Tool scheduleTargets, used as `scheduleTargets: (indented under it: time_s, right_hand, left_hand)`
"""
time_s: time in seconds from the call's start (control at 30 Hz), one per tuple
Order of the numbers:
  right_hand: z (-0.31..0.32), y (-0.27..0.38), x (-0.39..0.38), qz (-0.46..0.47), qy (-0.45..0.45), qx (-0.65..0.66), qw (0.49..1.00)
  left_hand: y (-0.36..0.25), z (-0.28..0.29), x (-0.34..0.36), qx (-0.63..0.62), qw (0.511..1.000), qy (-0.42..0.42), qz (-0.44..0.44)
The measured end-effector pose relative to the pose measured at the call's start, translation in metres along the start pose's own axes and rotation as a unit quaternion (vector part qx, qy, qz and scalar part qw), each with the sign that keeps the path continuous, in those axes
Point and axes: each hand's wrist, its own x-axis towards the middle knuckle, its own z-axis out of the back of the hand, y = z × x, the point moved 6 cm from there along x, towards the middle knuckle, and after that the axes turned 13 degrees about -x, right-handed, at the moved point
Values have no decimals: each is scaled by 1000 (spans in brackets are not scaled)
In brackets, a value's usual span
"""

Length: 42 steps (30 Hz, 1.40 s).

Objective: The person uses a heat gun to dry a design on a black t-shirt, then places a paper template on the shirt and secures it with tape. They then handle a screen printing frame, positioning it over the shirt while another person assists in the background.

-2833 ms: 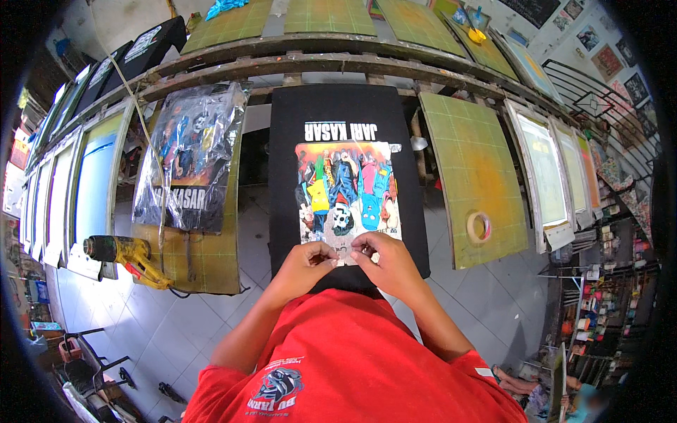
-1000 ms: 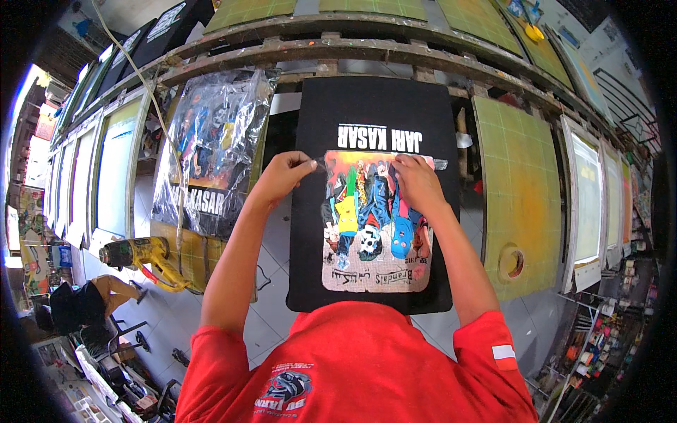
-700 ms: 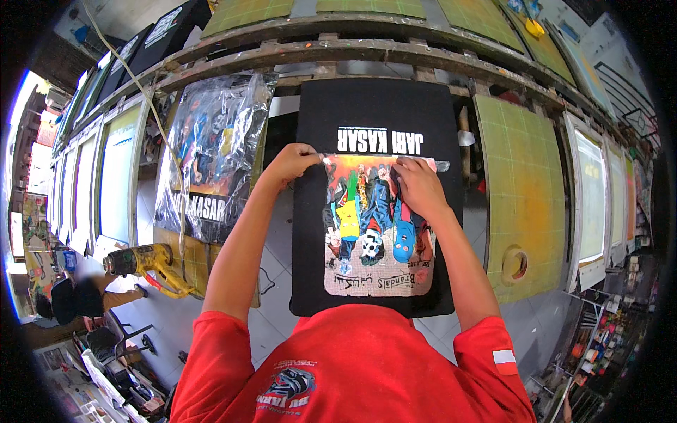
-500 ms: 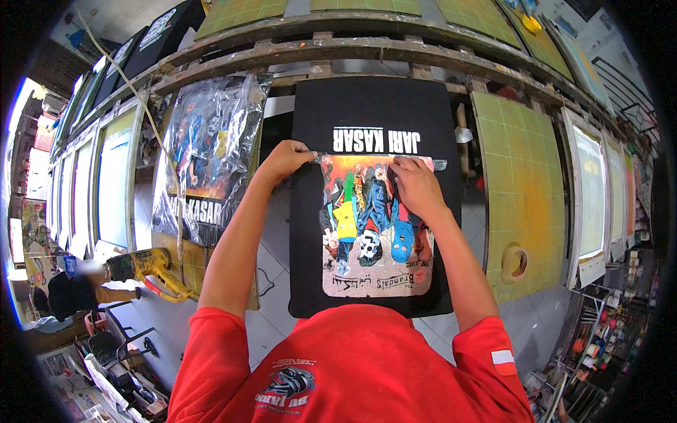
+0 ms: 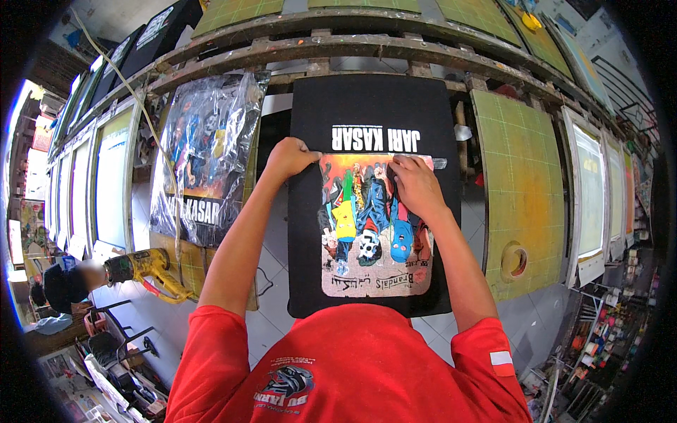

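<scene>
A black T-shirt (image 5: 381, 102) lies stretched over a flat board in front of me, with white lettering across its upper part. Below the lettering is a colourful picture of several figures (image 5: 370, 218), upside down from my side. Clear tape (image 5: 440, 163) runs along the picture's far edge and sticks out past its right corner. At the far left corner my left hand (image 5: 290, 158) is closed, thumb and fingertips pinching the tape's edge. My right hand (image 5: 417, 185) bends over the same edge further right, fingers pressed together on the tape; its fingertips partly hide the contact.
To the left, a similar black printed shirt (image 5: 204, 151) lies under clear plastic. A yellow heat gun (image 5: 151, 271) is nearer, beside a person in a dark cap (image 5: 63, 285). On the right, a tape roll (image 5: 514, 261) rests on a greenish board (image 5: 522, 190). Wooden rails (image 5: 367, 51) cross behind.
My left fingertips have come in slightly against the picture's corner, and the shiny tape end there no longer shows. My right hand stays nearly still. The person at left has shifted.
</scene>
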Motion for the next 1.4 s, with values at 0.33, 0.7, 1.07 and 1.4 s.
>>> scheduleTargets:
  time_s: [0.33, 0.7, 1.07, 1.4]
  right_hand:
    - [4, 2, 1, 3, 12, 0, 1000]
    - [7, 3, 1, 8, -2, 5, 1000]
    - [0, -1, -3, 3, 12, 2, 1000]
    - [4, -56, -27, -170, -89, 168, 967]
  left_hand:
    - [-17, 4, -8, 110, 989, 4, 98]
    - [0, 2, 3, 115, 987, 33, 109]
    - [-1, 10, -1, 134, 981, 11, 139]
    - [22, 13, -15, -26, 993, -104, 38]
